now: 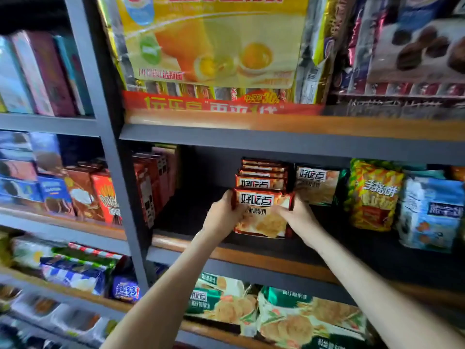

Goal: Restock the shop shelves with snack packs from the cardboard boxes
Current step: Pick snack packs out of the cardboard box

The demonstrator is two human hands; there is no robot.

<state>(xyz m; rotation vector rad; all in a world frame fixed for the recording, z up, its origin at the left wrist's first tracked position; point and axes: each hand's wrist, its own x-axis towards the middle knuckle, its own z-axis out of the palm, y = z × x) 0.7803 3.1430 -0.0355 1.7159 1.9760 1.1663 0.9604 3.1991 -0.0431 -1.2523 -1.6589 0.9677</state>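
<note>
- The red snack pack [263,212] stands upright at the front of the middle shelf [251,258], face outward so the label reads from the aisle.
- The left hand [222,215] grips its left edge and the right hand [297,217] its right edge, fingers curled round, which keeps the pack square.
- Matching packs [261,172] are filed directly behind, forming one row.
- A green-edged pack [318,185] stands just beside; the shelf space to the left is open for further stock.
</note>
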